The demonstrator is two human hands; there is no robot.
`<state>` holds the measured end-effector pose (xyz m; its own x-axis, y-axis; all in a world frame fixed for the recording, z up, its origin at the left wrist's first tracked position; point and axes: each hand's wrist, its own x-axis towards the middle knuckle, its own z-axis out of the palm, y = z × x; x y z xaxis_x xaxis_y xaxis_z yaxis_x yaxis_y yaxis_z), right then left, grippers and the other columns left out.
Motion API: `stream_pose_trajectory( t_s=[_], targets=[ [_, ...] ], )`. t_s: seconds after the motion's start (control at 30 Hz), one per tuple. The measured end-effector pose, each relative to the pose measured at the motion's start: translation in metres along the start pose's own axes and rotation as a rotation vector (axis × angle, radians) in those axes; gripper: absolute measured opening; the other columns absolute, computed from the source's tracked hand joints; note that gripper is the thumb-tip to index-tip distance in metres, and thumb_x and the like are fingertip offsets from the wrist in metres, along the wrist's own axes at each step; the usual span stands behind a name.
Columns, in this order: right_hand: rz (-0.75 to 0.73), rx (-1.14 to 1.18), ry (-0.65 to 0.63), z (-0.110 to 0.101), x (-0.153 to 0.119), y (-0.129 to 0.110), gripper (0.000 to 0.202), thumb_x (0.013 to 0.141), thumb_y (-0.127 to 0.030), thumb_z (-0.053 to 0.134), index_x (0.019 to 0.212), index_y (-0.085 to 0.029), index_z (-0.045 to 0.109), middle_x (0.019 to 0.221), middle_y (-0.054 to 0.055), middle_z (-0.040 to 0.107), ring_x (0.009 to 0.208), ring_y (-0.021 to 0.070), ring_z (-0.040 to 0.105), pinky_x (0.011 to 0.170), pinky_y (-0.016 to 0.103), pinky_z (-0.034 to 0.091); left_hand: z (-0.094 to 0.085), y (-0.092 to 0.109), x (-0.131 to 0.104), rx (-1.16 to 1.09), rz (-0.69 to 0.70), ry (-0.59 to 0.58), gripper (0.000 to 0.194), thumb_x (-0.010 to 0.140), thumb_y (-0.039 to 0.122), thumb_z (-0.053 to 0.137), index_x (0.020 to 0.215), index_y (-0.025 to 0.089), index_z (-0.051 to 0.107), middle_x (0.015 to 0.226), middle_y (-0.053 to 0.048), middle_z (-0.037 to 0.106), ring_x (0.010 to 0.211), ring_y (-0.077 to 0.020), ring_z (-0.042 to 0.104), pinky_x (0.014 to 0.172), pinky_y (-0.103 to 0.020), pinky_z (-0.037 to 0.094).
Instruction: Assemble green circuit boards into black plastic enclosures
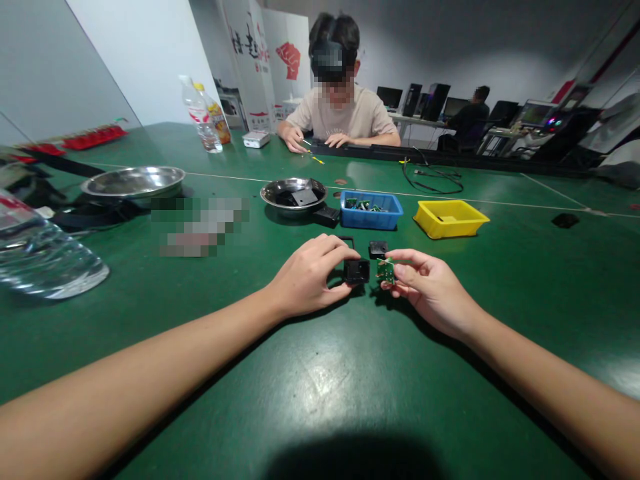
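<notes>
My left hand [313,275] grips a small black plastic case [357,271] between thumb and fingers, its open side facing me. Close to its right, my right hand [434,287] pinches a green circuit board [385,272] by its edge. A narrow gap separates the board from the case. Just behind them, another small black plastic part [379,249] lies on the green table [320,373]. Farther back stands a blue bin [373,219] with several circuit boards in it. Left of that bin, a steel bowl [270,193] holds dark parts and a grey flat piece.
A yellow bin [450,227] stands at the back right, near black cables [433,180]. Left are a larger steel bowl [135,190] and a big water bottle [47,253]. Two drink bottles [203,120] stand farther back. A person [345,110] sits opposite, hands on a long black bar.
</notes>
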<state>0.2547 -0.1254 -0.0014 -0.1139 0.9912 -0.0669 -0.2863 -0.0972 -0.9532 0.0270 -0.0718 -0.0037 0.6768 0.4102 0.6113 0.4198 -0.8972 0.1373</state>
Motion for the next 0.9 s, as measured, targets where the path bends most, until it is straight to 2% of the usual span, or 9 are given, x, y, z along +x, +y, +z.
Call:
stream_pose_trajectory(
  t_s=[0.23,0.33,0.5,0.57,0.7,0.9],
  targets=[
    [-0.028,-0.010,-0.027,0.002,-0.003,0.002,0.045,0.064,-0.030,0.089,0.102,-0.020,0.068,0.076,-0.001,0.071,0.069,0.0144,0.071,0.058,0.024,0.056,0.001,0.002,0.000,0.064,-0.008,-0.010,0.034,0.083,0.025,0.067,0.115,0.014,0.062,0.104,-0.010,0.065,0.092,-0.0221,0.060,0.083,-0.036,0.051],
    [-0.087,-0.105,-0.020,0.003,-0.004,0.002,0.044,0.066,-0.032,0.088,0.102,-0.019,0.069,0.072,-0.001,0.071,0.066,0.0145,0.070,0.057,0.025,0.056,0.002,0.004,0.001,0.090,-0.010,-0.007,0.034,0.083,0.027,0.066,0.115,0.015,0.062,0.103,-0.010,0.065,0.091,-0.0224,0.060,0.082,-0.036,0.050],
    [-0.203,-0.361,0.067,0.008,-0.006,0.000,0.029,0.071,-0.038,0.083,0.085,-0.017,0.070,0.070,0.003,0.072,0.058,0.0137,0.065,0.055,0.026,0.054,0.002,0.008,0.002,0.117,0.002,-0.004,0.033,0.085,0.028,0.064,0.115,0.014,0.063,0.101,-0.010,0.065,0.088,-0.0225,0.059,0.079,-0.036,0.048],
    [-0.234,-0.418,0.102,0.009,-0.007,0.000,0.029,0.071,-0.041,0.082,0.080,-0.017,0.070,0.068,0.003,0.072,0.057,0.0141,0.064,0.054,0.026,0.052,0.002,0.009,0.003,0.117,0.008,-0.008,0.032,0.085,0.029,0.064,0.115,0.015,0.063,0.101,-0.010,0.065,0.088,-0.0225,0.059,0.079,-0.036,0.048],
    [-0.258,-0.451,0.128,0.010,-0.006,0.002,0.031,0.072,-0.045,0.081,0.077,-0.017,0.069,0.064,0.003,0.071,0.055,0.0144,0.062,0.052,0.026,0.050,0.003,0.009,0.003,0.113,0.017,-0.011,0.033,0.086,0.029,0.066,0.115,0.014,0.062,0.102,-0.011,0.065,0.090,-0.0229,0.059,0.081,-0.036,0.048],
    [-0.263,-0.441,0.120,0.012,-0.007,0.003,0.025,0.073,-0.039,0.081,0.078,-0.017,0.071,0.068,0.003,0.073,0.057,0.0145,0.064,0.053,0.026,0.052,0.003,0.009,0.003,0.124,0.023,-0.008,0.033,0.086,0.028,0.066,0.116,0.014,0.062,0.102,-0.010,0.066,0.089,-0.0224,0.059,0.078,-0.035,0.047]
  ],
)
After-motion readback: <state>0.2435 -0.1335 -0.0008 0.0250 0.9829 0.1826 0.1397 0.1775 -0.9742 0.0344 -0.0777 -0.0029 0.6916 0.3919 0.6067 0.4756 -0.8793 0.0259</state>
